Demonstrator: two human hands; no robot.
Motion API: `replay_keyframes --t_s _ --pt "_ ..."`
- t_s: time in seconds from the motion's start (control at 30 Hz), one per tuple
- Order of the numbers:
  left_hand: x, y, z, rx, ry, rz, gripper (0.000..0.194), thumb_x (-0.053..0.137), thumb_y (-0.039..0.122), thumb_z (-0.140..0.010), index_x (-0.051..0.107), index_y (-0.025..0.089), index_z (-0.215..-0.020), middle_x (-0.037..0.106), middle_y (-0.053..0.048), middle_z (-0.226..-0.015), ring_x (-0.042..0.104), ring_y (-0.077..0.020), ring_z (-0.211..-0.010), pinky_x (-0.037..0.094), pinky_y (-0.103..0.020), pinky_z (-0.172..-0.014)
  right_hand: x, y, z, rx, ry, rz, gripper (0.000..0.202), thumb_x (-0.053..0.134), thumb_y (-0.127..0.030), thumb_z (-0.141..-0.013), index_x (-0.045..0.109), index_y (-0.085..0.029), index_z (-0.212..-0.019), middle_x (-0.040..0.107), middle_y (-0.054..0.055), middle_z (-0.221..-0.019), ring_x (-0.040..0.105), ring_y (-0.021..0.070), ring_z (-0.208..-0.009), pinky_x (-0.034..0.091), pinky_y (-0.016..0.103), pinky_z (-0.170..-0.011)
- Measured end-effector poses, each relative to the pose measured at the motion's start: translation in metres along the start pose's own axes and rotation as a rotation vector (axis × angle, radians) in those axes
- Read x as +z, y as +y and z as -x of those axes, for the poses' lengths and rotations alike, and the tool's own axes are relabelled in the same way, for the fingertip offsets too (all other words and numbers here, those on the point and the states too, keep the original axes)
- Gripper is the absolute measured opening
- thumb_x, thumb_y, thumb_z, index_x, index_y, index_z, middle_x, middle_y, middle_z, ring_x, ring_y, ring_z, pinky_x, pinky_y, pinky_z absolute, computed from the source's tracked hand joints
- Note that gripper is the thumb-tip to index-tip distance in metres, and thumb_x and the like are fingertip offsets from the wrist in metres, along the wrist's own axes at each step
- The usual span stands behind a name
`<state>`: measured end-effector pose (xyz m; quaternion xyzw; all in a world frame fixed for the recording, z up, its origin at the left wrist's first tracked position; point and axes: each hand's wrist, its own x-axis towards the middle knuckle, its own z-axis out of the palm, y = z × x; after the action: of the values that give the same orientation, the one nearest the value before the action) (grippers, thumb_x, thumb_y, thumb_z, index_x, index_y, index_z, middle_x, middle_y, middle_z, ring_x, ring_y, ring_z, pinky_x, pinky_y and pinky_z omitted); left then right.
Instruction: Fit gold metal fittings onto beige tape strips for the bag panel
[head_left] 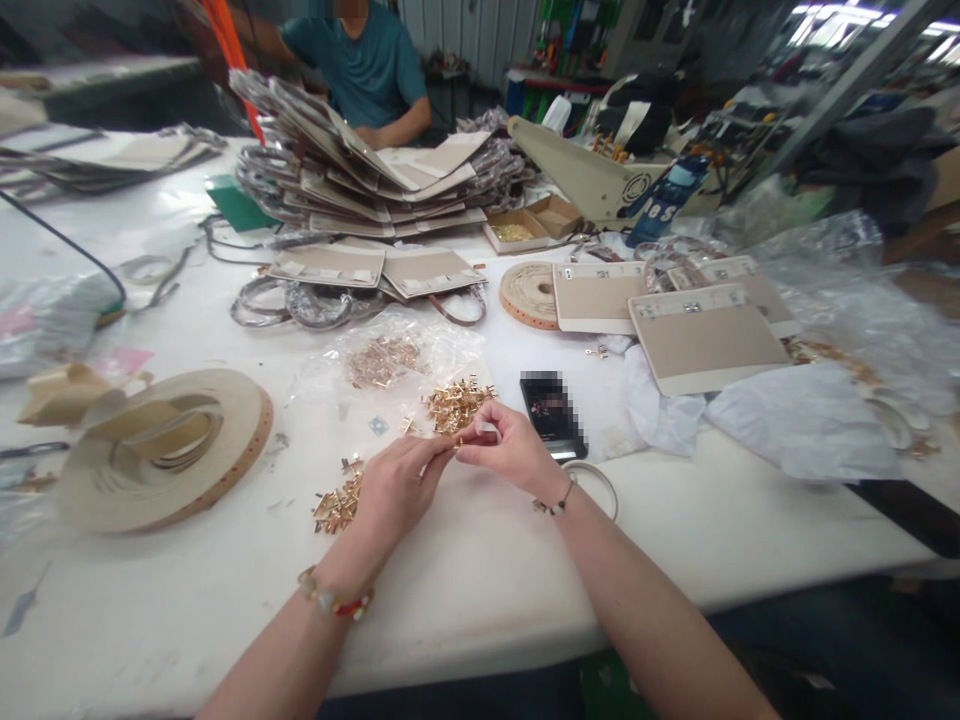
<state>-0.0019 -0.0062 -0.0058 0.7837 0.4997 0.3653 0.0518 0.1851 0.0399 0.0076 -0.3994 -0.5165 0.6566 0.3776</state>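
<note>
My left hand (401, 482) and my right hand (517, 446) meet fingertip to fingertip over the table. Pinched between them is a small gold-coloured metal fitting (457, 447), mostly covered by the fingers. Just behind the fingertips lies a pile of similar gold fittings (459, 402). A second pile of gold fittings (337, 502) rests left of my left hand, partly hidden by it. Beyond, a clear plastic bag (386, 358) has more small metal pieces in it. A phone (553, 415) lies close to my right hand, and a pale ring-shaped band (607, 490) is beside my right wrist.
A large roll of strip (165, 450) lies at left, a smaller roll (529, 295) behind the phone. Beige panels (705, 335) rest at right near crumpled white wrapping (802, 420). Stacked panels with wrapped handles (375, 190) rise at the back, where another person (360, 75) sits.
</note>
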Motion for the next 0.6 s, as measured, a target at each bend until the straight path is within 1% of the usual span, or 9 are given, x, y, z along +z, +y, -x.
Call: replay_keyframes --t_s 0.1,0.2,0.3,0.37,0.43,0.5,0.57,0.6 --pt "-0.001 -0.001 -0.001 0.027 -0.017 -0.043 0.018 0.06 0.025 -0.097 0.072 0.025 -0.11 0.078 -0.002 -0.084 0.07 -0.0161 -0.072 0.052 -0.026 -0.065 -0.001 -0.002 0.0 0.044 -0.017 -0.082 0.05 0.09 -0.028 -0.06 0.043 -0.022 -0.076 0.067 -0.003 -0.078 0.066 0.0145 -0.072 0.052 0.029 -0.07" --pt "-0.002 0.0 -0.003 0.082 -0.028 -0.031 0.019 0.058 0.023 -0.098 0.072 0.024 -0.11 0.077 -0.002 -0.085 0.069 -0.0158 -0.074 0.053 -0.026 -0.068 -0.003 -0.003 0.0 0.133 -0.046 -0.19 0.055 0.092 -0.029 -0.058 0.042 -0.022 -0.077 0.069 -0.003 -0.075 0.065 0.0133 -0.065 0.05 0.026 -0.062" --pt "-0.003 0.0 -0.004 0.112 -0.002 0.005 0.018 0.056 0.023 -0.099 0.072 0.024 -0.107 0.078 -0.002 -0.09 0.068 -0.0152 -0.076 0.052 -0.026 -0.069 -0.003 -0.004 -0.001 0.184 -0.061 -0.247 0.057 0.094 -0.031 -0.056 0.042 -0.022 -0.076 0.068 -0.004 -0.072 0.066 0.0128 -0.062 0.051 0.024 -0.059" --pt "-0.003 -0.001 -0.003 0.101 0.011 0.0 0.018 0.055 0.026 -0.099 0.072 0.024 -0.107 0.077 -0.003 -0.09 0.067 -0.0153 -0.076 0.052 -0.026 -0.069 -0.003 -0.003 -0.002 0.201 -0.049 -0.233 0.056 0.094 -0.035 -0.056 0.044 -0.021 -0.077 0.065 -0.005 -0.068 0.068 0.0135 -0.06 0.052 0.024 -0.057" --pt "-0.001 -0.003 -0.002 0.071 0.019 -0.037 0.019 0.054 0.03 -0.1 0.071 0.023 -0.106 0.076 -0.004 -0.087 0.066 -0.0161 -0.074 0.051 -0.027 -0.068 -0.002 -0.003 -0.002 0.201 -0.008 -0.184 0.053 0.091 -0.043 -0.061 0.046 -0.021 -0.077 0.066 -0.004 -0.07 0.069 0.015 -0.062 0.053 0.024 -0.056" --pt "0.003 -0.007 -0.001 0.023 0.019 -0.093 0.023 0.051 0.032 -0.101 0.07 0.021 -0.102 0.075 -0.005 -0.086 0.065 -0.0176 -0.074 0.05 -0.028 -0.068 -0.001 -0.004 -0.002 0.166 0.05 -0.119 0.047 0.084 -0.051 -0.068 0.05 -0.021 -0.079 0.07 0.0 -0.08 0.07 0.0155 -0.067 0.054 0.024 -0.055" --pt "0.008 -0.011 -0.002 -0.029 0.002 -0.149 0.027 0.047 0.033 -0.102 0.069 0.02 -0.095 0.074 -0.007 -0.085 0.065 -0.0196 -0.075 0.049 -0.031 -0.069 -0.001 -0.004 -0.002 0.11 0.089 -0.058 0.039 0.075 -0.053 -0.078 0.055 -0.02 -0.08 0.071 0.003 -0.088 0.069 0.0139 -0.068 0.052 0.022 -0.053" --pt "0.011 -0.013 -0.003 -0.052 -0.008 -0.175 0.029 0.045 0.033 -0.103 0.068 0.02 -0.092 0.073 -0.007 -0.084 0.065 -0.0207 -0.075 0.049 -0.032 -0.07 -0.001 -0.005 -0.001 0.085 0.091 -0.036 0.035 0.071 -0.052 -0.081 0.057 -0.02 -0.081 0.071 0.003 -0.087 0.066 0.0126 -0.065 0.05 0.021 -0.052"
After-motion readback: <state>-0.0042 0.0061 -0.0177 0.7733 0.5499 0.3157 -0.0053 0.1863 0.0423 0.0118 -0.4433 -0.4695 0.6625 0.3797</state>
